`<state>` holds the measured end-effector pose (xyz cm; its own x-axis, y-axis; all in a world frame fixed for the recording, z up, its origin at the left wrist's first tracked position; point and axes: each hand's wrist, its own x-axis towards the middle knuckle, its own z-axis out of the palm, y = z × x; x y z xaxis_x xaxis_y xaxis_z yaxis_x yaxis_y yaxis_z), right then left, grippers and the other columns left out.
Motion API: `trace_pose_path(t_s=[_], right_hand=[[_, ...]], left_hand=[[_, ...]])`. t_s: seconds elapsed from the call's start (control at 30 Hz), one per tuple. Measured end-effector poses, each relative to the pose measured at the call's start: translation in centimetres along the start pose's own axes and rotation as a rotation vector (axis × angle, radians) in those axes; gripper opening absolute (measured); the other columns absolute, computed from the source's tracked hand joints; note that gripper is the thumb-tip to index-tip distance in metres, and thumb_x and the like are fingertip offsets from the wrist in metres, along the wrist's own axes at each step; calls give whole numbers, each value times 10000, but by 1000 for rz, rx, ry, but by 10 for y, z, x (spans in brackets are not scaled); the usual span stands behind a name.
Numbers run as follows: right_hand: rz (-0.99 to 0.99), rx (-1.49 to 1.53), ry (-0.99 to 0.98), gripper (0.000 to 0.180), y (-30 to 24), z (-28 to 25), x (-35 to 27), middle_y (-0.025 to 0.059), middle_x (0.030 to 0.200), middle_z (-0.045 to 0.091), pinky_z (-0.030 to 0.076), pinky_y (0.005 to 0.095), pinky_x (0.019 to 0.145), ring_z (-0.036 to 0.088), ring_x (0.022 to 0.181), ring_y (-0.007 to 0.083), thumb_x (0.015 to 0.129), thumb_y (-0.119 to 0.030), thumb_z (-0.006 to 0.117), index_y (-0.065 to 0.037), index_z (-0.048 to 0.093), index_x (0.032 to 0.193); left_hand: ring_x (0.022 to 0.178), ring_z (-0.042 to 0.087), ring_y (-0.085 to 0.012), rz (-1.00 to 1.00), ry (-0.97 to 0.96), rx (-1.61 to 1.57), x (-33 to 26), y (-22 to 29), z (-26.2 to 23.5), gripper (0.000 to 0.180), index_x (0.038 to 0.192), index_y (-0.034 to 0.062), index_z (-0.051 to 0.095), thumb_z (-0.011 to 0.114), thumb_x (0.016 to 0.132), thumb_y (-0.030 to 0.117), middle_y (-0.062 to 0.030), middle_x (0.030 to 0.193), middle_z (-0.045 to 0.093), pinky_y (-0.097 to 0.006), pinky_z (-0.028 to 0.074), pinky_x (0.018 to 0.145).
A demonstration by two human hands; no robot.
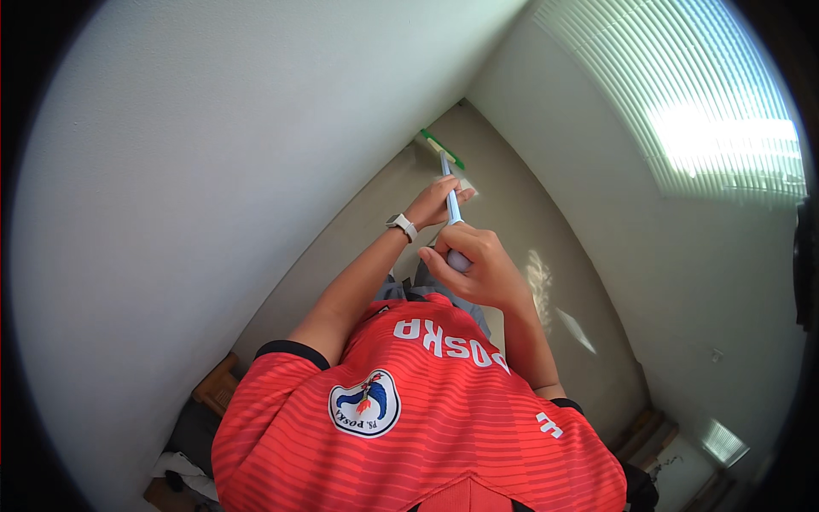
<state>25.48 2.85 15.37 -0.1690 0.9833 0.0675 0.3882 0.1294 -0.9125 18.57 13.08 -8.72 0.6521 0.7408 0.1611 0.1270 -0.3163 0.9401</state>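
- Our left hand (433,203), a white-strapped watch (403,226) at its wrist, curls around the long pale-blue pole (452,206); our right hand (485,261) closes on it near the rounded end.
- At the pole's far end, the slim green-edged head (444,149) appears down on the beige floor (512,196), by the plain white wall (213,128).
- We judge a floor-cleaning stroke in hand; the next calls for steady grips.

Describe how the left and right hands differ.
The left hand holds the pole lower, nearer its green head; the right hand grips its top end. A pale watch circles the left hand's wrist; the right hand's wrist is bare. Both hold the same pole.
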Motion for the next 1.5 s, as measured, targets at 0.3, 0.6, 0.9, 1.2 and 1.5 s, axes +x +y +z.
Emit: trace_pose_path(t_s=[0.3, 0.6, 0.9, 1.2, 1.5], right_hand=[[239, 270, 143, 342, 14, 26, 4, 5, 593, 504, 317, 264, 504, 425, 557, 58, 971, -188, 627, -25, 515, 692], [343, 142, 77, 372, 67, 80, -2, 74, 522, 434, 332, 282, 499, 384, 516, 82, 966, -205, 626, 20, 535, 684], [-19, -172, -43, 265, 42, 71, -3, 154, 637, 586, 482, 398, 589, 589, 580, 323, 892, -162, 695, 8, 590, 719], [-98, 108, 720, 570, 19, 32, -19, 69, 576, 476, 350, 303, 540, 489, 560, 173, 1065, -384, 323, -6, 472, 664], [227, 239, 390, 574, 20, -16, -53, 7, 459, 428, 293, 282, 455, 393, 428, 101, 1045, -300, 403, -37, 452, 537]], left_hand=[[744, 601, -420, -158, -217, 258, -119, -32, -66, 323, 734, 23, 565, 692, 872, 286, -201, 784, 622, -474, 469, 658], [857, 632, -427, -546, -278, 303, -196, -103, -52, 240, 775, 37, 607, 699, 831, 252, -214, 817, 647, -487, 495, 744], [653, 487, -320, -102, -53, -97, -44, -91, 11, 334, 780, 28, 515, 678, 933, 276, -169, 753, 530, -424, 421, 636], [788, 565, -279, 50, -157, -92, 23, 16, 30, 202, 910, 34, 535, 641, 942, 204, -128, 836, 529, -345, 460, 721], [943, 622, -361, 50, -732, -100, -50, 8, 101, 196, 1018, 89, 641, 623, 904, 246, -166, 962, 661, -435, 495, 822]])
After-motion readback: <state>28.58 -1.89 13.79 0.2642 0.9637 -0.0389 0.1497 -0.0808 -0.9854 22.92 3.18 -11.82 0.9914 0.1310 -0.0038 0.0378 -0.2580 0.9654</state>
